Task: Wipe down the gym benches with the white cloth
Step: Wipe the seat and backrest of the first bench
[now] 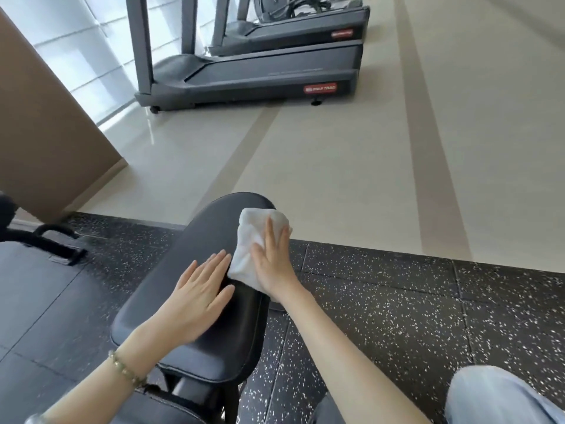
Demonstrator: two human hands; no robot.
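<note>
Progress looks partial: our right grip (pixel 272 266) lies flat and straight, pressing the white cloth (pixel 255 237) onto the right edge of the black padded desk (pixel 195 240), toward its far end. Our left grip (pixel 198 298) rests flat on the pad nearer us, holding nothing. How much is already clean we cannot tell. Speckled rubber floor (pixel 397 316) lies beneath; treadmills (pixel 260 78) stand far off on pale floor (pixel 336 166).
</note>
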